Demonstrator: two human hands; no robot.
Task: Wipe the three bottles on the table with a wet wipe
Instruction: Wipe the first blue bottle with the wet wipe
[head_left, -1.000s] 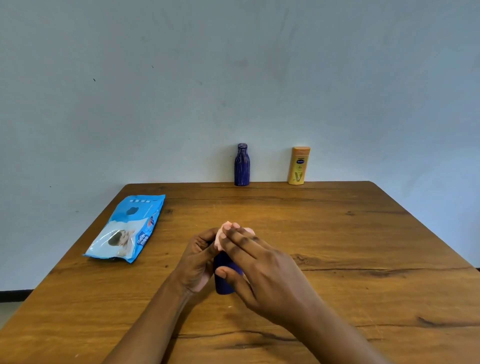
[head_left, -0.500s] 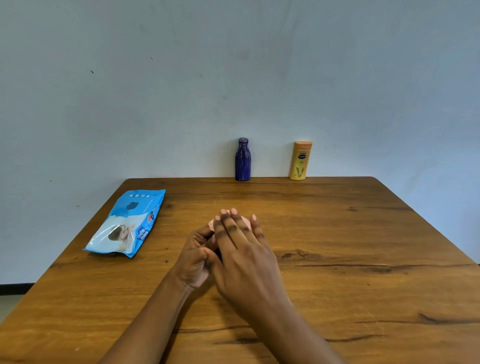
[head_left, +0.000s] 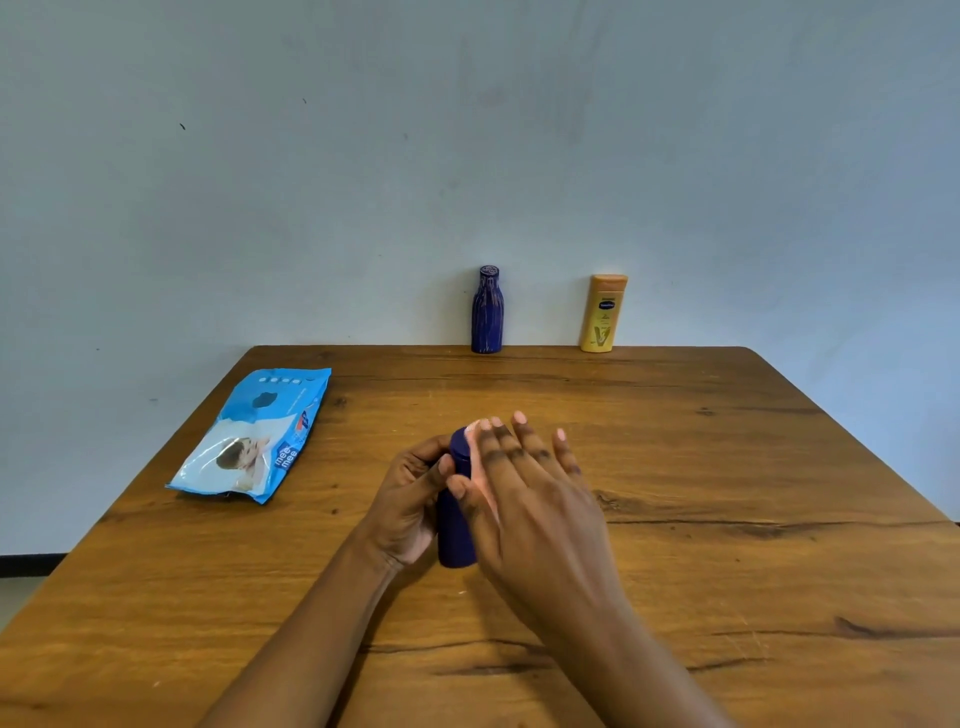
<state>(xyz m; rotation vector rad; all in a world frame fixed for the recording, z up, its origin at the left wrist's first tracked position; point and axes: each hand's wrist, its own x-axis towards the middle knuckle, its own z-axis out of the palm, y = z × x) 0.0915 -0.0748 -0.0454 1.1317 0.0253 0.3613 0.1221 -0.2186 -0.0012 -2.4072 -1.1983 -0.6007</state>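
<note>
A dark blue bottle stands about upright at lower centre. The left hand grips it, and the flat right hand presses a pale wipe against its side. Just above centre, a streaked blue bottle and a yellow-orange bottle stand upright, apart.

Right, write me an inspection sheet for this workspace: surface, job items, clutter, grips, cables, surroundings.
Surface: wooden table, with dark grain streaks and knots.
Job items: dark blue bottle upright near the middle; ribbed blue bottle and yellow bottle upright at the far edge, apart; wipes pack flat on the table's left side; a pale wet wipe seems pressed under the right hand.
Clutter: nothing seen.
Grips: left hand curled round the dark blue bottle; right hand flat, fingers straight against the bottle's side.
Cables: nothing seen.
Surroundings: plain pale wall behind the table.
</note>
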